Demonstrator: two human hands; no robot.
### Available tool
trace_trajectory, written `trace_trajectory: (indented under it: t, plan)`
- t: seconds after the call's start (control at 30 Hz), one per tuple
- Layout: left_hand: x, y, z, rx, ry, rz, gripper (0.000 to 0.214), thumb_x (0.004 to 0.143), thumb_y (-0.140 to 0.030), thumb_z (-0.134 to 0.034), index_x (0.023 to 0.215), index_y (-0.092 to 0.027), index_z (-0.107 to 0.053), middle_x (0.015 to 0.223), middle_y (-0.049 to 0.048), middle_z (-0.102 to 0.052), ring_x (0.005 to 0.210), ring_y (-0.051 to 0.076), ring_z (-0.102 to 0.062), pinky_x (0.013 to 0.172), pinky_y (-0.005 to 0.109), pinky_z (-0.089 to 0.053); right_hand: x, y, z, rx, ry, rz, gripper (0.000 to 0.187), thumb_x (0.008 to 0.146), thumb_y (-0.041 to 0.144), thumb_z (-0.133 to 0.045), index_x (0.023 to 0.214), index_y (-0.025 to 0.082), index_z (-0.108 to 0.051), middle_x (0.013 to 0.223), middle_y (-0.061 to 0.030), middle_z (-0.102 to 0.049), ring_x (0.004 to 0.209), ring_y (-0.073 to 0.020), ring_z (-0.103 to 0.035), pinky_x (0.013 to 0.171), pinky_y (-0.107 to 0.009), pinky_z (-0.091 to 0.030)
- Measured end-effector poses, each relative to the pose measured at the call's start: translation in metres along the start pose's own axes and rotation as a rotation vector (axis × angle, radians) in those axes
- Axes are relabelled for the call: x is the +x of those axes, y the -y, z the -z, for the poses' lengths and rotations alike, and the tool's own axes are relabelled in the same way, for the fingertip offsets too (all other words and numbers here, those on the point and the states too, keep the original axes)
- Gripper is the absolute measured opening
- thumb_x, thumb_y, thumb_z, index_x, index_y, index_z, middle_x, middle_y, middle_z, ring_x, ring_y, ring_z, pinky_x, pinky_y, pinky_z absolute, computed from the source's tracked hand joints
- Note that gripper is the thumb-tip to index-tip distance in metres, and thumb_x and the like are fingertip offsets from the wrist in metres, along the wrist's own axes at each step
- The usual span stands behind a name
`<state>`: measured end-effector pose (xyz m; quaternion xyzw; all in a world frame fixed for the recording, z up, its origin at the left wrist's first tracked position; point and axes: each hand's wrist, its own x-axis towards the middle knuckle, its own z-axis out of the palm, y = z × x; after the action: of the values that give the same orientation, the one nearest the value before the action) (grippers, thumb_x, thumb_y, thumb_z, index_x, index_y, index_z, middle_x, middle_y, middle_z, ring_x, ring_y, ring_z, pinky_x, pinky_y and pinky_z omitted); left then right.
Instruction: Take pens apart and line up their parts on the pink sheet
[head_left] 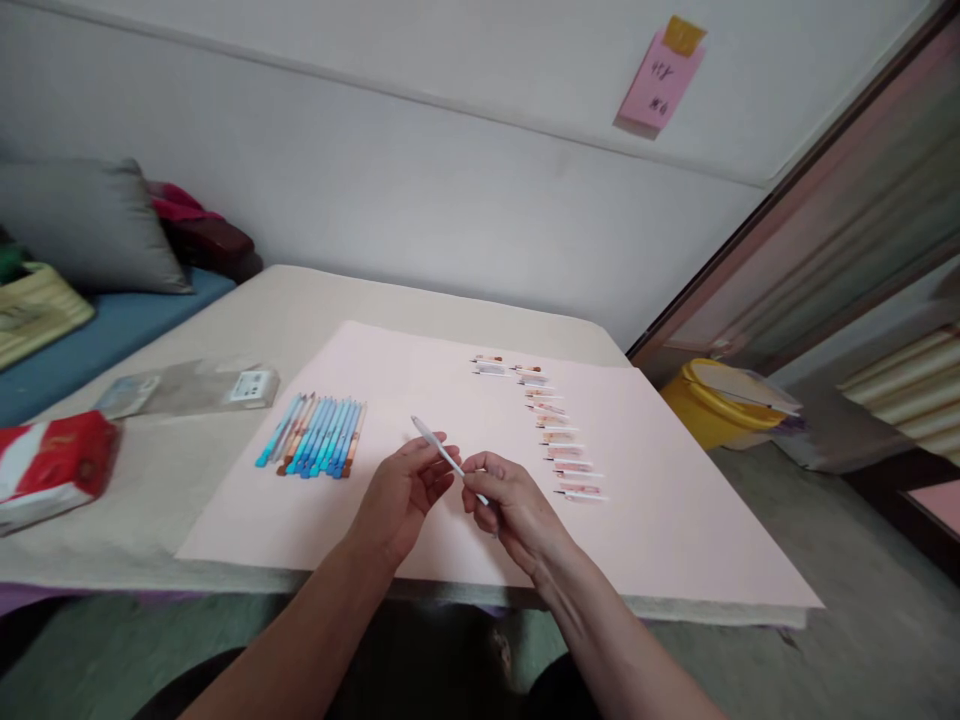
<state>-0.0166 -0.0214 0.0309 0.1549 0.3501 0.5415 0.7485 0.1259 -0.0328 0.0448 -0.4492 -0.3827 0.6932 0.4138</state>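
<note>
A slim white pen (455, 466) is held at a slant over the pink sheet (420, 375), its upper end pointing away to the left. My right hand (510, 500) pinches its lower part between thumb and fingers. My left hand (401, 490) has its thumb and forefinger around the upper part, the other fingers loosely curled. Left of my hands, several blue and brown pens (319, 435) lie side by side in a close group. To the right, several slim white pens with printed barrels (559, 438) lie spaced out in a slanting column.
On the table's left are a clear plastic wrapper (199, 390) and a red and white packet (56, 465). A grey cushion (82, 225) and a woven basket (41, 310) rest on a blue seat. A yellow bucket (709, 405) stands on the floor at right.
</note>
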Motion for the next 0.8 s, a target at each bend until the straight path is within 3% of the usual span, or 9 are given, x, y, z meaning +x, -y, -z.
trace_trajectory:
  t: [0.8]
  plan:
    - [0.0006,-0.0027,-0.0008,-0.111,-0.007,-0.039,0.013,0.072,-0.009,-0.062,0.085,-0.01,-0.065,0.087,0.011,-0.067,0.083,0.015,-0.063,0.075,0.024,-0.051,-0.0001,0.0051,0.0048,0.001,0.008,0.0,0.012,0.07,0.02,-0.057,0.08,0.015,-0.056,0.05,0.0019,-0.055,0.033,-0.0035,-0.03,0.037,-0.02,-0.015]
